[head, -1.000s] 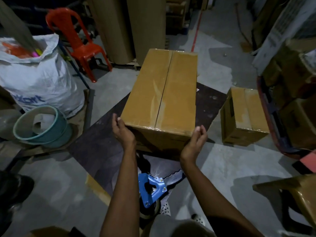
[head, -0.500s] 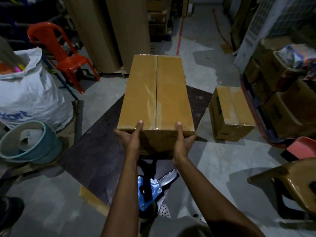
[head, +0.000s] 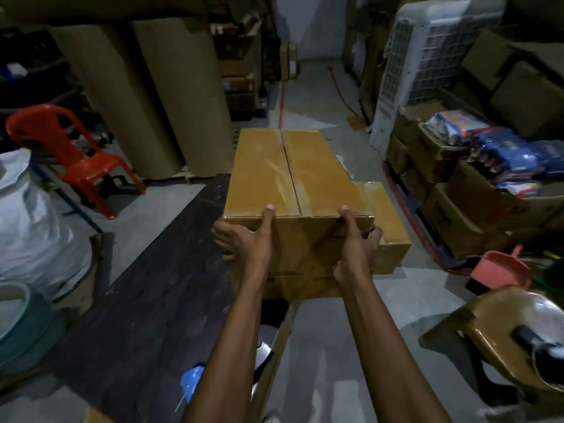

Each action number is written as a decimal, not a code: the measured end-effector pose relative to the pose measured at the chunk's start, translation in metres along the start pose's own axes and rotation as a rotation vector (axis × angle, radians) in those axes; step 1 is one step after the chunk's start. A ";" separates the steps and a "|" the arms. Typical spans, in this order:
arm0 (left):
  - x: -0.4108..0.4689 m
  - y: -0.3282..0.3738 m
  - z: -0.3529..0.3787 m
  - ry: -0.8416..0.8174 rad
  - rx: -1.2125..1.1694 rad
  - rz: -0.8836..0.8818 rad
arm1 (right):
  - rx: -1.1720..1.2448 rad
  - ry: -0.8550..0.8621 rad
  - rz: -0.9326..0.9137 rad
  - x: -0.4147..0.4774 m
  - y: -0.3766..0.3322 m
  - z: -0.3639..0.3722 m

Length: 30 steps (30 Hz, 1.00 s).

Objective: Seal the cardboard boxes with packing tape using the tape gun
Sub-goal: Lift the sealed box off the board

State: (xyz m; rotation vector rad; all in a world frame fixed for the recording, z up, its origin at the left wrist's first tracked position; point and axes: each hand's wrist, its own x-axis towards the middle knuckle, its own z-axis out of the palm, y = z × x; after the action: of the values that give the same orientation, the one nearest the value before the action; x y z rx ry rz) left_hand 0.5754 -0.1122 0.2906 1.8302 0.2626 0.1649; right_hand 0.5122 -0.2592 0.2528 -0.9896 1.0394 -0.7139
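The long brown cardboard box [head: 305,178] is gripped at its near end by left hand [head: 247,239] and right hand [head: 355,242], long axis pointed up-frame; near-face print is unreadable.

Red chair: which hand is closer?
Left. The left hand holds the big box at its near-left corner, toward the red chair; the right hand holds the near-right corner, farther off.

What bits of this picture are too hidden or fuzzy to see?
All in the head view:
- Tape gun: only a blue corner shows; the left arm covers the rest.
- Small box: mostly behind the big box and right hand.
- Print on the big box's front: too small and blurred to read.
- Bucket: cut off by the left edge.
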 end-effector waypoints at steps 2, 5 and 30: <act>-0.018 0.014 0.027 -0.019 -0.030 0.022 | 0.026 0.027 -0.024 0.017 -0.022 -0.024; -0.050 0.034 0.070 -0.109 -0.043 0.028 | 0.035 0.090 -0.076 0.042 -0.050 -0.064; -0.088 0.003 0.369 -0.382 0.375 -0.090 | -0.173 0.191 0.404 0.317 -0.069 -0.188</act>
State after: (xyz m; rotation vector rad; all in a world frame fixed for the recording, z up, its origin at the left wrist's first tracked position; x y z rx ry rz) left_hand 0.5822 -0.4795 0.1956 2.1696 0.1084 -0.3158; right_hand 0.4493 -0.6190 0.1676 -0.8309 1.4370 -0.3930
